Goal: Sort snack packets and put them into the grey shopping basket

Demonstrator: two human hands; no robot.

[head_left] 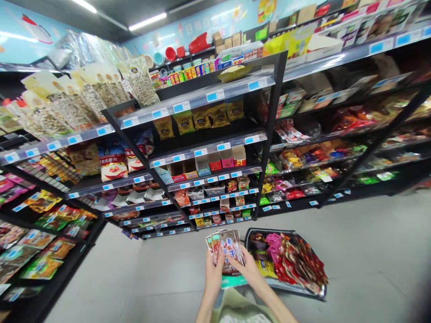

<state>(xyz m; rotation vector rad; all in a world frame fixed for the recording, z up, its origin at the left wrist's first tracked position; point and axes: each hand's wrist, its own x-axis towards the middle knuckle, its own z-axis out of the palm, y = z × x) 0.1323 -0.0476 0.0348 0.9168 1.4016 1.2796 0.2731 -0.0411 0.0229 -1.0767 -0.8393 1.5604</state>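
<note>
The fingers (pixel 219 261) of the person's left hand (pixel 213 270) and right hand (pixel 249 270) pinched a small fan of flat, shiny plastic packets (pixel 226 244), with both thumbs in front. The packets were just beside a wide black tray (pixel 303 292) holding shiny red, pink and yellow bags (pixel 299 260). Tall black shelves (pixel 270 125) stood beyond.

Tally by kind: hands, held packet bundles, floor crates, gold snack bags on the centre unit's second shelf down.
Hands (left hand, right hand): 2
Fanned packet bundle: 1
Black-rimmed crate: 1
Gold snack bags visible: 5
Total: 9
</note>
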